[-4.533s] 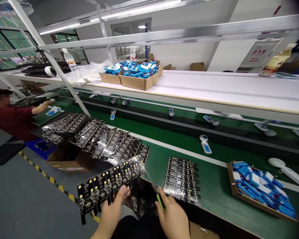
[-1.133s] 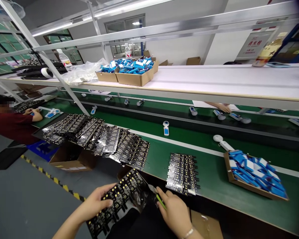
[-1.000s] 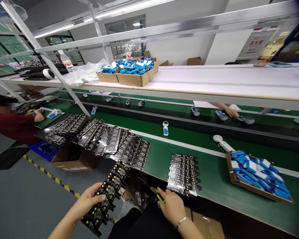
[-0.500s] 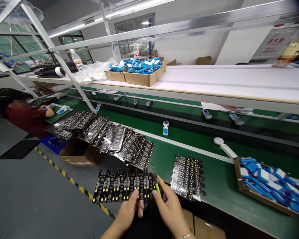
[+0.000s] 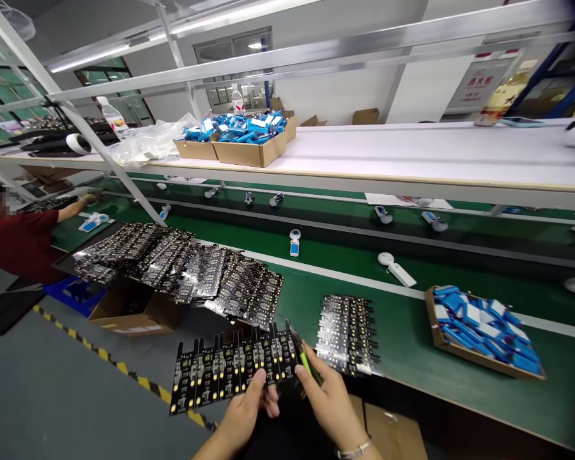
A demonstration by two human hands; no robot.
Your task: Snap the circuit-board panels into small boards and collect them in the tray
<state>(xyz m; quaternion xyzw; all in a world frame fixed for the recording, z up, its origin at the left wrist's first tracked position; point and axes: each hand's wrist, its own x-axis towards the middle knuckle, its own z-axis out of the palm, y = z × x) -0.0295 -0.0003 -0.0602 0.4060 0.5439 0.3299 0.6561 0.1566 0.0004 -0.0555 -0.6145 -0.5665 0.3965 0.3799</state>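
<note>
My left hand (image 5: 250,404) grips the lower edge of a black circuit board panel (image 5: 220,370), thumb on top, in front of the bench edge. The panel is dotted with yellow-white squares and slants down to the left. Green-handled cutters (image 5: 310,365) are in my right hand (image 5: 329,395), their dark jaws up at the panel's right end. Whether the jaws are closed on the panel I cannot make out. Beyond the hands, a spread-out pile of similar panels (image 5: 206,271) covers the bench's left part. A smaller stack of panels (image 5: 347,332) lies to the right.
A cardboard tray of blue packs (image 5: 483,329) sits at right on the green bench (image 5: 412,358). White devices, one a white handheld unit (image 5: 397,269), lie along the conveyor. Overhead, a shelf (image 5: 388,150) holds more boxed blue packs (image 5: 244,131). A co-worker (image 5: 19,236) is at far left.
My view has swung right, so the bench things sit further left. The panel's left end has dipped lower. The co-worker's arm now stretches out over the bench.
</note>
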